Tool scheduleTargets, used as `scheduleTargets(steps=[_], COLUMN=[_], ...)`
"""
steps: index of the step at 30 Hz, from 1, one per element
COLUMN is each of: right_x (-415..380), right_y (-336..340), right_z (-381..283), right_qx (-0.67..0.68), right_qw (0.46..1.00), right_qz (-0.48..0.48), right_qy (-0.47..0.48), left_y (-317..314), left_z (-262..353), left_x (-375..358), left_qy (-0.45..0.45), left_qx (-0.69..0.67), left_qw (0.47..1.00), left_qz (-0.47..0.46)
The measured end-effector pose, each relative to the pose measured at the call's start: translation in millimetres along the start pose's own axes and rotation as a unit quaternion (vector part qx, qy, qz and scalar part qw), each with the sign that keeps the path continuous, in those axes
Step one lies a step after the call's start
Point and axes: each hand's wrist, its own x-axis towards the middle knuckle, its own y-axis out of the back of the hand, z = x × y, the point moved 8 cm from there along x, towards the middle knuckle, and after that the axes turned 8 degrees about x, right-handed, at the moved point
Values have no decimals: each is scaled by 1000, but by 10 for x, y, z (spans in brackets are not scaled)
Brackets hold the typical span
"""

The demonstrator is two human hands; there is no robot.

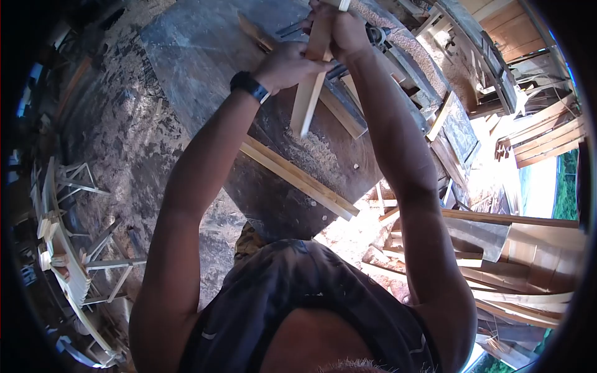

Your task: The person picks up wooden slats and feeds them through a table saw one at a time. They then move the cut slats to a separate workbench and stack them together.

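A pale wooden strip (305, 107) slants over the work table (249, 193), its near end toward me. My left hand (287, 66), with a dark watch on the wrist, grips the strip about midway, the thumb laid across it. Farther up, my right hand (346, 32) is closed around the strip's far part; some of its fingers are hidden behind the wood. Just beyond my right hand is a metal fitting (377, 35) on the table. Another long wooden strip (298, 176) lies across the near part of the tabletop.
Sawdust (314, 152) and small chips lie on the table. Beside my right forearm is a short wooden block (342, 115). Stacked boards (535, 248) fill the right side, and wooden frames (68, 273) stand at the left. Shavings cover the floor (137, 124).
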Motion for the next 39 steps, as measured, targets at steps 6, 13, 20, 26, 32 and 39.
scheduleTargets(steps=[6, 13, 20, 26, 32, 39], right_x=[129, 293, 293, 418, 561, 750], right_y=[-144, -244, -294, -318, -396, -529], right_z=[-8, 62, 9, 71, 82, 115], right_qx=[-113, -120, -178, -173, -214, -192], right_qw=[983, 972, 961, 959, 953, 947], right_qz=[-30, -37, 26, 42, 59, 40], right_qy=[140, 199, 211, 221, 208, 256], left_y=[158, 125, 169, 250, 399, 541], left_z=[-228, -356, -385, -423, -608, -704], left_x=[376, 560, 474, 513, 610, 664], left_qy=[-2, -78, -134, -117, -100, -15], left_qx=[260, 368, 389, 380, 355, 330], left_qw=[959, 916, 885, 887, 894, 906], left_qz=[114, 142, 219, 235, 253, 265])
